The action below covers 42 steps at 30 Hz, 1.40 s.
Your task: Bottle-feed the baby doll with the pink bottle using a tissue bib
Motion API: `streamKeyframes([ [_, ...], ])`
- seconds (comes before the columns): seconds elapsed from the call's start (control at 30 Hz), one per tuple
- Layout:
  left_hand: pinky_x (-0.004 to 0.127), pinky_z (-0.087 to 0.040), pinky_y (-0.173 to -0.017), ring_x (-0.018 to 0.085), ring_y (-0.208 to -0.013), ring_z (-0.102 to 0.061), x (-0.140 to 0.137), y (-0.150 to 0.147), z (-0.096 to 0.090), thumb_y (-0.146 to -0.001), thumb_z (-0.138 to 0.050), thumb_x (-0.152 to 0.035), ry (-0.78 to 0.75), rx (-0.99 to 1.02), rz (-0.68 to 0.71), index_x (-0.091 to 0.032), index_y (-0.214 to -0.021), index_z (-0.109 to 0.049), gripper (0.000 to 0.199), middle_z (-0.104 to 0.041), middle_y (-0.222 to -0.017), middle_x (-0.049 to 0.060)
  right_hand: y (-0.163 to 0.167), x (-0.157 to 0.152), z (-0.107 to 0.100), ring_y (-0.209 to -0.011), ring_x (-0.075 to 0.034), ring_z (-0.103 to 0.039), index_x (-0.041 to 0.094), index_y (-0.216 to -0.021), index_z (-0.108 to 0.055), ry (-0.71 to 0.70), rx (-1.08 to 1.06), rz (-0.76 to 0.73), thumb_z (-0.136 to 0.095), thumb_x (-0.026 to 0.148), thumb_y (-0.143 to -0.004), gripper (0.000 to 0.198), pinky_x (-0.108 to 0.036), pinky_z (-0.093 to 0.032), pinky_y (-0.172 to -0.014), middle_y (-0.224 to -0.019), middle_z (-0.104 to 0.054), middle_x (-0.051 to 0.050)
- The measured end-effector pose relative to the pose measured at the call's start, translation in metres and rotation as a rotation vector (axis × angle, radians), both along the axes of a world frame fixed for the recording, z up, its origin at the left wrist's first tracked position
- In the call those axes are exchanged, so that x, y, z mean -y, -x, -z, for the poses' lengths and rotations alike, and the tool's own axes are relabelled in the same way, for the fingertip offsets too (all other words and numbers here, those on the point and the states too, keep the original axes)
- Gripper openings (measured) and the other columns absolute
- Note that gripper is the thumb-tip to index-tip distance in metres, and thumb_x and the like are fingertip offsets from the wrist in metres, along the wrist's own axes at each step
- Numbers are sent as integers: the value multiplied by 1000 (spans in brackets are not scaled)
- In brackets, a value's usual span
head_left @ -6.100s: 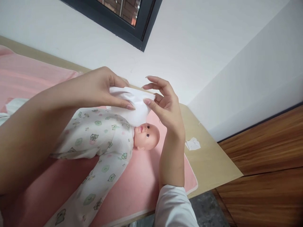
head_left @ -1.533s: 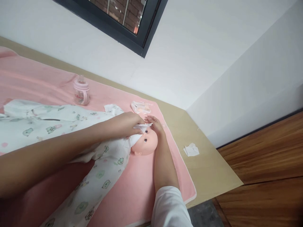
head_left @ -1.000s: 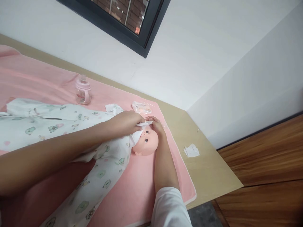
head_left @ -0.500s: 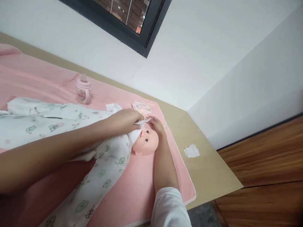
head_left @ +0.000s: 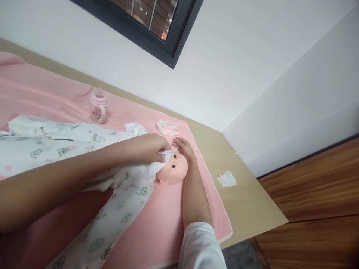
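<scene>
A baby doll lies on its back, dressed in a white sleepsuit with green animal prints. My left hand reaches across its chest, with the fingers pinched on a thin white cloth beside the mouth. Part of the cloth spreads over the chin and neck, hiding the mouth. My right hand curves around the far side of the doll's head, fingers apart and close to the cloth's edge. Whether its thumb touches the cloth I cannot tell.
A pink-lidded baby bottle stands on the pink blanket. Behind the doll's head lies a clear plastic packet. A folded white tissue rests on the wooden tabletop. The wall and window frame are beyond.
My left hand has moved slightly down with the cloth, which now lies lower against the doll's face. The right-hand fingers have spread and come off the cloth's raised end.
</scene>
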<state>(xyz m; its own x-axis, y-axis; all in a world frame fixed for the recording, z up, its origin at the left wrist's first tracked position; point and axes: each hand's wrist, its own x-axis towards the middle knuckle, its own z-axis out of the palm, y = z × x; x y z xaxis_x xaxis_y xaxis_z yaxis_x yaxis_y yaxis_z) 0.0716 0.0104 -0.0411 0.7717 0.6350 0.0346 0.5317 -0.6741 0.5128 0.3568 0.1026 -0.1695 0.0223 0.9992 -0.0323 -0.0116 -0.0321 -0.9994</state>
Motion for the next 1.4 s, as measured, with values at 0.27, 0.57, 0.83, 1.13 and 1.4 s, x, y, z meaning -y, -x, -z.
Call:
streamKeyframes([
  [0.27,32,-16,-54,12,-51,-25,4,1,-5,-74,-58,-15,-53,-19,-49,-18,-62,-25,35,-27,-55,-3,3,4,-5,-89,-16,-74,19,-101,-66,11,31,11,-71,21,-76,26,-32,-55,-99,-102,-76,-4],
  [0.57,31,-20,-55,13,-53,-30,0,2,-9,-77,-58,-14,-81,-76,-79,-18,-61,-26,36,-29,-56,-3,0,0,-1,-89,-16,-73,20,-100,-68,19,24,16,-73,24,-75,26,-35,-54,-102,-97,-76,-4],
  [0.83,31,-19,-56,13,-55,-28,1,1,-10,-79,-55,-13,-98,-67,-99,-18,-62,-26,34,-29,-57,-2,-4,-9,7,-87,-17,-73,20,-96,-67,23,6,41,-75,23,-73,25,-39,-54,-106,-97,-77,-4],
  [1.13,31,-20,-55,14,-53,-31,2,0,-11,-79,-55,-14,-107,-43,-109,-18,-58,-31,32,-36,-55,-1,-2,-6,4,-92,-17,-73,20,-98,-67,28,10,51,-75,22,-73,26,-39,-53,-106,-94,-77,-4],
  [1.4,30,-22,-55,17,-57,-40,2,-3,-10,-83,-52,-20,-175,-74,-118,-20,-59,-34,30,-48,-60,3,-3,-7,5,-87,-17,-73,20,-97,-67,14,5,27,-76,23,-72,27,-38,-55,-104,-96,-76,-4],
])
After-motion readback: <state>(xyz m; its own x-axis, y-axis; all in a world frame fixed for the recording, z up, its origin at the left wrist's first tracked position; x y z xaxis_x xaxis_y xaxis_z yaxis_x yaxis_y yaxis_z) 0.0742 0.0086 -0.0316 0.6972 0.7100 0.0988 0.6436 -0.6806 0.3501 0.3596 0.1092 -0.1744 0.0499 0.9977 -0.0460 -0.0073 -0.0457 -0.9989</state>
